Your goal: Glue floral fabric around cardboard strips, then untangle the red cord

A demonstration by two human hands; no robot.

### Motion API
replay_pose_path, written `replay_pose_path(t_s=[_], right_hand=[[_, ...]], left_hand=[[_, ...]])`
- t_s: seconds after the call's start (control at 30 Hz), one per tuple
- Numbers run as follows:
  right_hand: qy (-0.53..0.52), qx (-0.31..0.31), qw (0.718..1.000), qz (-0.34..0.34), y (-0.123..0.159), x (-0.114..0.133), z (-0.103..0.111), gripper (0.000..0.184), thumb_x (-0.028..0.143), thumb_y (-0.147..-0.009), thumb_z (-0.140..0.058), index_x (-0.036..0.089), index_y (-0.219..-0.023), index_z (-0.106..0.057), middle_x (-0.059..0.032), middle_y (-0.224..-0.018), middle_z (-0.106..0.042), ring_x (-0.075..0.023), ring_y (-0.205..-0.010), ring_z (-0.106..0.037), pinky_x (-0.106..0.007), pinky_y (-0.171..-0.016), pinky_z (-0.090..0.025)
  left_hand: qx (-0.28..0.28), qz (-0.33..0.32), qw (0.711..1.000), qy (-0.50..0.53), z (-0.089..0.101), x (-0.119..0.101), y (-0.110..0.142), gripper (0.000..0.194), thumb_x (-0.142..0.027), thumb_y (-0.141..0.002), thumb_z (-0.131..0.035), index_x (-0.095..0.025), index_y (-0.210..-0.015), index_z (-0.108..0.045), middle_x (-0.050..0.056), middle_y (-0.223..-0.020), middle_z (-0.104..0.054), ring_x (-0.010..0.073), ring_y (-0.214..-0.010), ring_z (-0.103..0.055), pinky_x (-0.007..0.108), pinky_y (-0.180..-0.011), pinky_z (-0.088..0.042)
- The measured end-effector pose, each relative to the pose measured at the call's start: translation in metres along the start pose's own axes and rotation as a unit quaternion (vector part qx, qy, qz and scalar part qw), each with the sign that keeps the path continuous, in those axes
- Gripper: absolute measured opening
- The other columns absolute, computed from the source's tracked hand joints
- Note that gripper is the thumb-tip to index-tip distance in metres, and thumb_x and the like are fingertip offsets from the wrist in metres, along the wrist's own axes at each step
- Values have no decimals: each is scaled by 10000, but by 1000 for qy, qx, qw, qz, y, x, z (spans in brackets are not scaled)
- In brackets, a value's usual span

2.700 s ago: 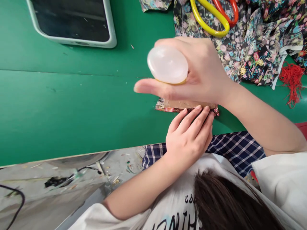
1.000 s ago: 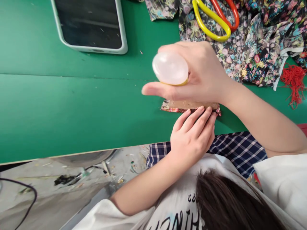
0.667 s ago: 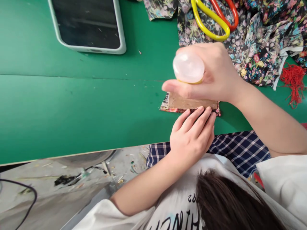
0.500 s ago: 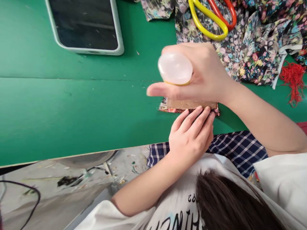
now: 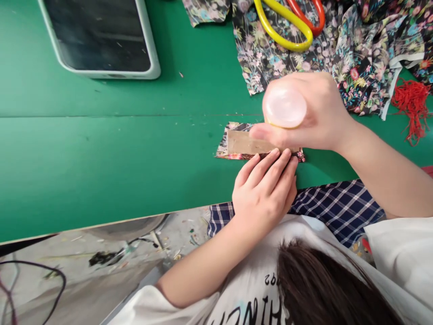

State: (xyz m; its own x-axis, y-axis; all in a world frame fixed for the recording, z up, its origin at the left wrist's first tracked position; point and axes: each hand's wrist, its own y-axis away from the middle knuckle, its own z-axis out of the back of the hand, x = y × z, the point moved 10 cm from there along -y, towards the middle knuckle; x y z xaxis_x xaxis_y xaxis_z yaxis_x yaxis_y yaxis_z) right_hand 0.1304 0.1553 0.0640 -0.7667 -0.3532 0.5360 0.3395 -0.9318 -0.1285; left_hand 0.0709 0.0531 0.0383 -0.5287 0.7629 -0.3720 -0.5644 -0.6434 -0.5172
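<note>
My right hand (image 5: 316, 110) is closed round a translucent white bottle (image 5: 286, 107), held with its rounded base toward me; its other end is hidden below the hand. Under it on the green table lies a small piece of flowered fabric (image 5: 222, 146) with a brown cardboard strip (image 5: 246, 142) on top. The fabric's near edge is folded up along the strip. My left hand (image 5: 262, 192) lies flat with fingers stretched out, the fingertips touching that near edge. Part of the strip is covered by the right hand.
A phone in a pale case (image 5: 101, 36) lies at the upper left of the green table (image 5: 101, 167). Scissors with yellow and red handles (image 5: 287, 38) rest on crumpled flowered fabric (image 5: 358, 58) at the back. A heap of red threads (image 5: 412, 106) is at the far right.
My right hand has moved to the right along the strip with the bottle, uncovering the strip's left part. My left hand keeps its place on the near edge. The view has shifted slightly.
</note>
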Motion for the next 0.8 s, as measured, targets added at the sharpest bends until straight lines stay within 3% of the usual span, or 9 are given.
replay_pose_path(t_s=[0.1, 0.27, 0.37, 0.43, 0.5, 0.57, 0.63, 0.7, 0.8], right_hand=[[-24, -12, 999, -23, 11, -10, 8, 381, 569, -748, -522, 224, -590, -499, 35, -647, -586, -92, -616, -524, -243, -635, -410], [-76, -55, 995, -21, 32, -19, 28, 455, 654, -712, -560, 227, -556, -539, 6, -576, -584, -129, -565, -539, -299, -559, -421], [-149, -239, 958, -52, 53, -31, 66, 435, 626, -784, -519, 246, -594, -615, 32, -594, -614, -102, -585, -574, -282, -588, -469], [-180, -389, 900, -84, 76, -42, 90, 446, 611, -819, -483, 247, -624, -652, 20, -612, -611, -98, -598, -575, -278, -592, -472], [-239, -464, 845, -117, 91, -58, 97, 392, 569, -800, -541, 225, -651, -654, 1, -628, -569, -102, -543, -558, -278, -483, -440], [-349, -439, 811, -167, 90, -83, 85, 278, 503, -713, -654, 227, -698, -625, 10, -639, -532, -119, -501, -562, -273, -371, -415], [-427, -410, 771, -234, 93, -110, 68, 326, 532, -653, -668, 234, -777, -624, -1, -708, -617, -118, -528, -575, -272, -439, -508], [-448, -334, 777, -291, 92, -127, 48, 360, 583, -715, -562, 261, -866, -614, -13, -763, -675, -127, -588, -600, -292, -571, -563], [-468, -239, 808, -267, 85, -127, 29, 318, 522, -778, -519, 287, -979, -591, -9, -957, -708, -164, -802, -669, -355, -730, -579]], left_hand=[[11, 0, 1000, -1, -2, 0, 0, 309, -157, -795, -620, -169, -1103, -634, 50, -1075, -722, 204, -1026, -661, 340, -947, -452], [28, -1, 1000, 4, -2, 0, 1, 361, -161, -802, -601, -192, -1161, -609, 52, -1108, -710, 215, -1061, -643, 358, -959, -440], [56, -7, 998, -1, -4, -2, -1, 361, -166, -816, -577, -199, -1175, -603, 56, -1133, -699, 227, -1073, -632, 377, -950, -435], [68, -20, 997, -15, -4, -5, -3, 324, -168, -822, -571, -175, -1143, -621, 69, -1126, -700, 234, -1056, -632, 378, -927, -435], [71, -31, 996, -35, -4, -9, -7, 286, -178, -830, -568, -151, -1105, -641, 82, -1110, -703, 238, -1022, -638, 371, -881, -440], [73, -34, 995, -57, -4, -11, -11, 267, -197, -838, -563, -139, -1083, -654, 93, -1086, -706, 240, -972, -644, 365, -817, -443], [81, -34, 993, -75, -5, -12, -15, 266, -214, -843, -560, -131, -1075, -660, 101, -1047, -710, 238, -917, -647, 359, -764, -441], [92, -38, 992, -77, -6, -14, -17, 271, -216, -846, -557, -110, -1075, -659, 104, -1007, -713, 234, -889, -647, 354, -744, -443], [100, -56, 993, -41, -2, -17, -15, 296, -200, -859, -540, -85, -1117, -628, 91, -1034, -714, 230, -941, -648, 353, -783, -456]])
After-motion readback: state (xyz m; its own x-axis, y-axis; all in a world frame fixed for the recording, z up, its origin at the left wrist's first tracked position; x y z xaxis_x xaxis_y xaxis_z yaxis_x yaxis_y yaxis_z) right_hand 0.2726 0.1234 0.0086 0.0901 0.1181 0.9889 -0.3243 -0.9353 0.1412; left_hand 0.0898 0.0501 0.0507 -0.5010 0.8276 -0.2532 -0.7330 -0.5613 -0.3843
